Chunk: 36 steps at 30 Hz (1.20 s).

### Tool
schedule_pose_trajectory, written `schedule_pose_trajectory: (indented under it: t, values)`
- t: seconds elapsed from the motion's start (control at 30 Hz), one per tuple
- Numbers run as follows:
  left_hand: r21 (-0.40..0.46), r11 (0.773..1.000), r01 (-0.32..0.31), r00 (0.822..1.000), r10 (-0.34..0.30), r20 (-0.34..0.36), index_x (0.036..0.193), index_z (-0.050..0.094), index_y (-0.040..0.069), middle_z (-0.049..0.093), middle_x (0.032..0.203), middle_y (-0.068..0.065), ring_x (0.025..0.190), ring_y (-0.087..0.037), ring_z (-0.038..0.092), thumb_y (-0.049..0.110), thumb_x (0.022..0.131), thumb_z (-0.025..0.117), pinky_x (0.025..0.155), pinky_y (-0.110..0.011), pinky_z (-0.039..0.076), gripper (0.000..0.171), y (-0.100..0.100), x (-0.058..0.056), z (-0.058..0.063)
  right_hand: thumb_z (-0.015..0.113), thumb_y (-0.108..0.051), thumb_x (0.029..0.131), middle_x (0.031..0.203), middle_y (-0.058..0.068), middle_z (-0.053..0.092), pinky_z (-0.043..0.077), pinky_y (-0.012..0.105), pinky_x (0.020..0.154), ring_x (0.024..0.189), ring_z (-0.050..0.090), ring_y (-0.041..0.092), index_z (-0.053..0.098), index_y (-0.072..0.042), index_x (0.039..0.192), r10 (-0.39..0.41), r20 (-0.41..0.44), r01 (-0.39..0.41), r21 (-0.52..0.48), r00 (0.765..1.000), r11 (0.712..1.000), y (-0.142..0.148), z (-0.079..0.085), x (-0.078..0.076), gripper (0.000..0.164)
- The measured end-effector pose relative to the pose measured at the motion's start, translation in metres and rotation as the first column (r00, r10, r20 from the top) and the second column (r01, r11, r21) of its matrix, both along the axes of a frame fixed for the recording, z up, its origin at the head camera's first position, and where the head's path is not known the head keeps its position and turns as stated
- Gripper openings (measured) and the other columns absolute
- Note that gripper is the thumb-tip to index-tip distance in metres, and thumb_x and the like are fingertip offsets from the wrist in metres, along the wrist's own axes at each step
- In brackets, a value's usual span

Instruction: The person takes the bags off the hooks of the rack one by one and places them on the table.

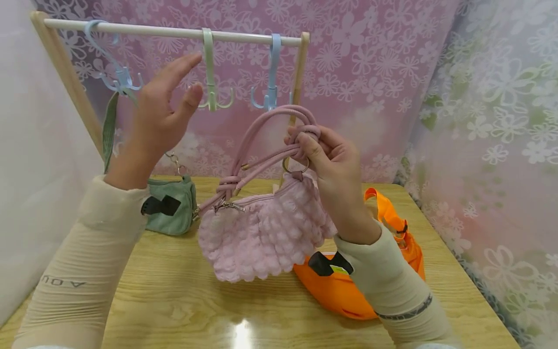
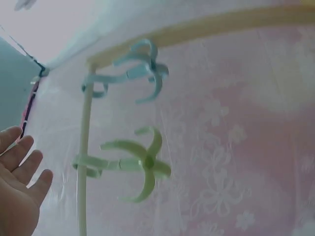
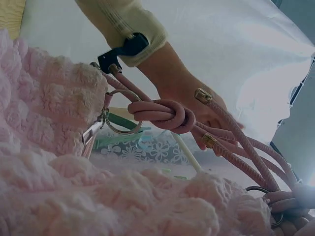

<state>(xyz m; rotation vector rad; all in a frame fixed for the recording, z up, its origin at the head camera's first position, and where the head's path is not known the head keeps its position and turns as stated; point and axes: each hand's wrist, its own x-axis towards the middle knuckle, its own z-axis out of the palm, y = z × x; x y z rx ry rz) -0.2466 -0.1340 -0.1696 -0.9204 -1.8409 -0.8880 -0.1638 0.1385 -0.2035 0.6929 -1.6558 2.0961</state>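
A puffy pink handbag [image 1: 266, 232] with knotted cord handles hangs above the table from my right hand [image 1: 337, 169], whose thumb and fingers pinch the handle knot [image 1: 307, 131] near a metal ring. My left hand [image 1: 163, 106] is raised in front of the rack with its fingers extended and nothing in it. It is nearest to the green hook hanger [image 1: 210, 72], which hangs on the white rod [image 1: 174, 31]. In the left wrist view, the fingers [image 2: 22, 162] stand apart from that green hanger [image 2: 147, 162]. The right wrist view shows the bag's handle cords [image 3: 241, 142] close up.
Blue hook hangers hang at the rod's left [image 1: 119, 80] and right [image 1: 271, 72]. A green bag [image 1: 172, 208] sits on the table behind my left forearm, its strap rising to the left hanger. An orange bag [image 1: 340, 295] lies at the right, partly behind my right forearm.
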Motion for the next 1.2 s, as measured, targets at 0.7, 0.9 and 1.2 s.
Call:
schedule_pose_trajectory:
  t: [0.7, 0.9, 1.2]
  values:
    - [-0.017, 0.94, 0.341, 0.774, -0.27, 0.572, 0.142, 0.048, 0.001, 0.061, 0.129, -0.018, 0.113, -0.032, 0.062, 0.055, 0.089, 0.059, 0.085, -0.046, 0.054, 0.077, 0.024, 0.043, -0.131, 0.062, -0.004, 0.093, 0.102, 0.017, 0.071, 0.055, 0.03, 0.084, 0.1, 0.069, 0.028, 0.068, 0.006, 0.104, -0.005, 0.031, 0.008, -0.11, 1.0, 0.994, 0.008, -0.014, 0.004, 0.016]
    - [-0.004, 0.95, 0.312, 0.819, -0.267, 0.507, 0.126, 0.064, 0.002, 0.062, 0.073, -0.001, 0.053, -0.008, 0.038, 0.016, 0.087, 0.073, 0.045, -0.023, 0.032, 0.042, 0.036, 0.045, -0.138, 0.06, -0.005, 0.094, 0.104, 0.012, 0.071, 0.055, 0.031, 0.085, 0.1, 0.069, 0.027, 0.066, 0.006, 0.109, -0.042, 0.043, 0.046, -0.084, 0.998, 0.995, 0.009, -0.018, 0.005, 0.02]
    - [0.143, 0.926, 0.35, 0.804, -0.375, 0.462, 0.121, 0.065, -0.006, 0.072, 0.094, -0.018, 0.062, -0.001, 0.057, -0.003, 0.088, 0.067, 0.056, -0.018, 0.052, 0.032, 0.038, 0.043, -0.147, 0.063, -0.007, 0.094, 0.108, 0.017, 0.069, 0.056, 0.029, 0.083, 0.1, 0.069, 0.026, 0.066, 0.007, 0.107, 0.01, 0.062, -0.005, -0.078, 0.998, 0.997, 0.019, -0.026, 0.004, 0.02]
